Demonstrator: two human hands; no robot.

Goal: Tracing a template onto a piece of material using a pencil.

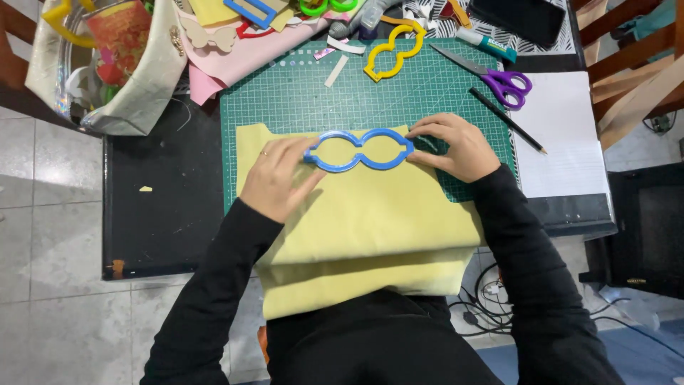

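1. Yellow felt sheet [356,221] lies folded over the green cutting mat [299,100] and hangs off the near edge of the table toward the person's lap.
2. A blue plastic template [360,150], two joined loops like a figure eight, rests flat on the sheet's upper edge.
3. Left hand [278,178] presses fingertips on the template's left loop; right hand [459,146] pins the right end. Both hands press down flat, neither closed around anything.
4. Progress, as a judgement: the template looks placed and steadied; no traced outline or cut shows on the felt, though a faint line could escape this view.
5. A black pencil [506,120] and purple scissors [499,80] lie untouched right of the mat; a yellow template [393,51] of the same shape sits above.
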